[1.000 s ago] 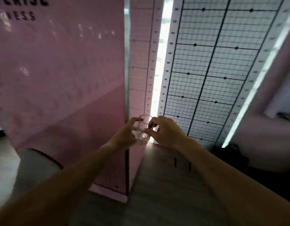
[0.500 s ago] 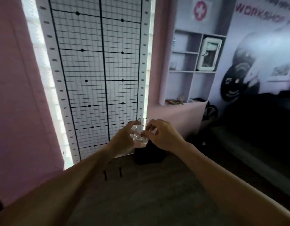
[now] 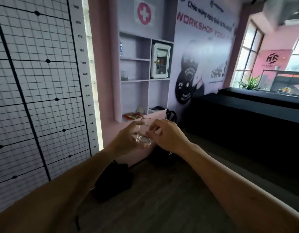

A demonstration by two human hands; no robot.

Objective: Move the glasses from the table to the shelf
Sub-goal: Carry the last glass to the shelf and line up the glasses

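Since half a second ago the view has swung right and closer: the shelf (image 3: 145, 78), then small and off to the right, now fills the middle, straight behind the hands. Glass (image 3: 144, 132) carried mid-air in both hands, upright or nearly so, just in front of and below the shelf's bottom edge, touching nothing else. Left hand (image 3: 124, 142) wraps the glass's left side, thumb and fingers curled round the wall. Right hand (image 3: 169, 135) pinches the rim and right wall with its fingertips (image 3: 153, 128). Both closed on the glass, not spread.

Step in hand looks like the carry, table to shelf, near its end. One other glass (image 3: 124, 75) already sits in the shelf's middle-left bay; top of the shelf holds a white cabinet (image 3: 160, 61) on the right.

Next move likely calls for lifting the glass up to an open bay, setting it flat beside or clear of the placed glass, then letting go. Clear glass, slippery, so a firm hold until it sits.
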